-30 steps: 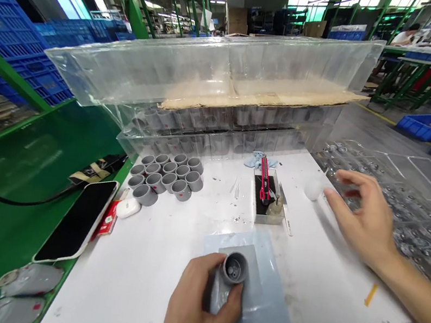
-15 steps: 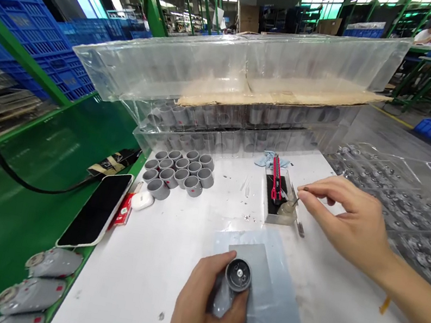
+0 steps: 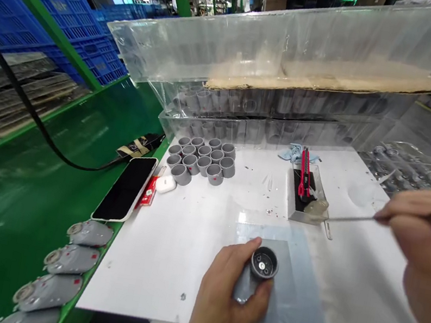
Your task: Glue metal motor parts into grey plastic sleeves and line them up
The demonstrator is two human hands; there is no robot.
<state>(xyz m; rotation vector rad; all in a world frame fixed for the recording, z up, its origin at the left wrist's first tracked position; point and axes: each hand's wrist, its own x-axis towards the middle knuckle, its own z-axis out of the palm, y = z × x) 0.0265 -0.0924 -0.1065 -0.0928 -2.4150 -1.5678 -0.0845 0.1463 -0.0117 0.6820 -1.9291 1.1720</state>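
My left hand (image 3: 228, 296) is closed around a grey cylindrical cup (image 3: 264, 263) in a clear plastic sleeve, its open dark end facing up with a small bright centre inside. It rests over a blue-grey sheet (image 3: 298, 308). My right hand (image 3: 428, 247), smeared by motion, grips a thin metal rod (image 3: 350, 219) that points left. The rod's tip is at a translucent yellowish lump (image 3: 316, 208) on the corner of a small clear box (image 3: 293, 214). A red utility knife (image 3: 304, 173) lies across that box.
Several grey cups (image 3: 202, 162) stand grouped at the back left. A phone (image 3: 125, 189), a white earbud case (image 3: 166, 183) and wrapped grey parts (image 3: 70, 259) line the left edge. Clear plastic trays (image 3: 270, 132) are stacked at the back, and another tray (image 3: 416, 167) lies right.
My right hand has moved right, away from the box, and the rod now lies nearly level with its tip at the lump. My left hand keeps its hold. The view has turned left.
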